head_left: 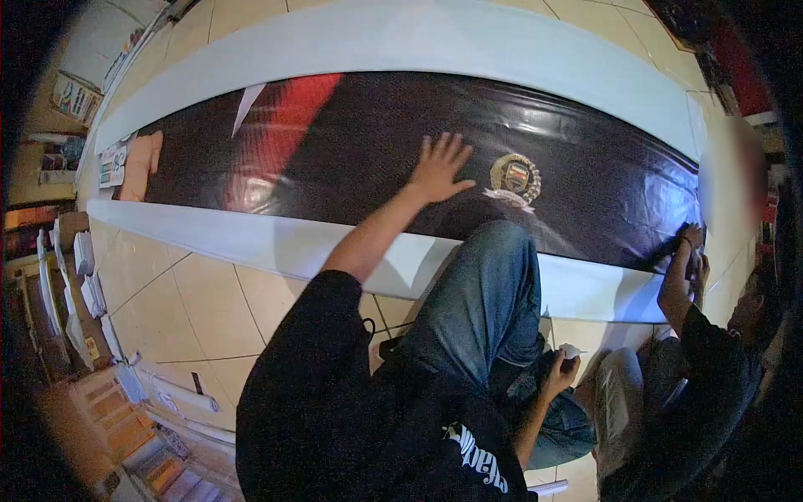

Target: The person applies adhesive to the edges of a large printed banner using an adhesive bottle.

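A long printed banner (376, 159), mostly glossy dark brown with a red stripe, lies spread over the floor. My left hand (442, 170) rests on it palm down with the fingers spread, left of a gold emblem (514, 180). Low beside my bent knee, my right hand (562, 373) is closed around a small crumpled white piece (570, 350), tissue or cloth by its look. Wide white strips (376, 42) run along both long sides of the dark print.
At the right end a co-worker (711, 368) crouches, hands (690, 243) at the banner's corner. Cream floor tiles (201, 301) surround the banner. Shelves with papers and rolls (180, 389) line the left side. My jeans-clad knee (502, 251) overlaps the near white strip in this view.
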A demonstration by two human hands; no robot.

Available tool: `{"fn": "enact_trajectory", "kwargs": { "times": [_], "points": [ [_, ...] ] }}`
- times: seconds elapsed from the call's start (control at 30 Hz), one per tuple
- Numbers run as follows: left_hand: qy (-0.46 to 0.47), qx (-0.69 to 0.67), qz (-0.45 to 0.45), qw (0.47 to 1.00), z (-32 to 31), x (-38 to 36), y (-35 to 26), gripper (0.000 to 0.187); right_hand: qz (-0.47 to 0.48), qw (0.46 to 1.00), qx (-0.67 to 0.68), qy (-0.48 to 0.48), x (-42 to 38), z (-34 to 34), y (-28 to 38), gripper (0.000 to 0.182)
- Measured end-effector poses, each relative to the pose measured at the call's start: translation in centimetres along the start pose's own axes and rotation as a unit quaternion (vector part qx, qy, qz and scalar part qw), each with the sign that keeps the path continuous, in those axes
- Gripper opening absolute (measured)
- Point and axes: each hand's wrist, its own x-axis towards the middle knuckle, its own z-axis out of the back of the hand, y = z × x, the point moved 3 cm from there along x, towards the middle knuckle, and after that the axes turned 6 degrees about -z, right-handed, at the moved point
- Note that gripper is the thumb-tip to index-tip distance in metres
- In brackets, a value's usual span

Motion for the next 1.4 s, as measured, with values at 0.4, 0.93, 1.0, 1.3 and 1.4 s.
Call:
{"fn": "enact_trajectory", "kwargs": {
  "times": [0.4, 0.93, 1.0, 1.3, 1.4],
  "points": [
    [-0.014, -0.085, -0.095, 0.992, -2.0, 0.0, -8.2, 0.072, 0.005, 0.999, 0.046, 0.003, 0.2, 0.7, -1.7, 0.03],
    [0.028, -0.015, 0.285, 0.958, 1.0, -14.2, 2.2, 0.093, 0.034, 0.997, 0.072, -0.008, 0.0, 0.4, -1.2, 0.028],
    [0.019, -0.017, 0.268, 0.963, 1.1, -13.6, 1.4, 0.094, 0.032, 0.997, 0.064, 0.0, 0.5, 0.4, -1.8, 0.029],
    [0.025, -0.048, 0.171, 0.984, 0.1, -10.9, -3.9, 0.092, 0.045, 0.995, 0.086, 0.023, 0.1, 0.7, -0.6, 0.028],
    [0.026, -0.053, 0.191, 0.98, 1.0, -11.0, -4.7, 0.089, 0.07, 0.996, 0.056, -0.009, 0.3, 0.7, -1.4, 0.027]
  ]
}}
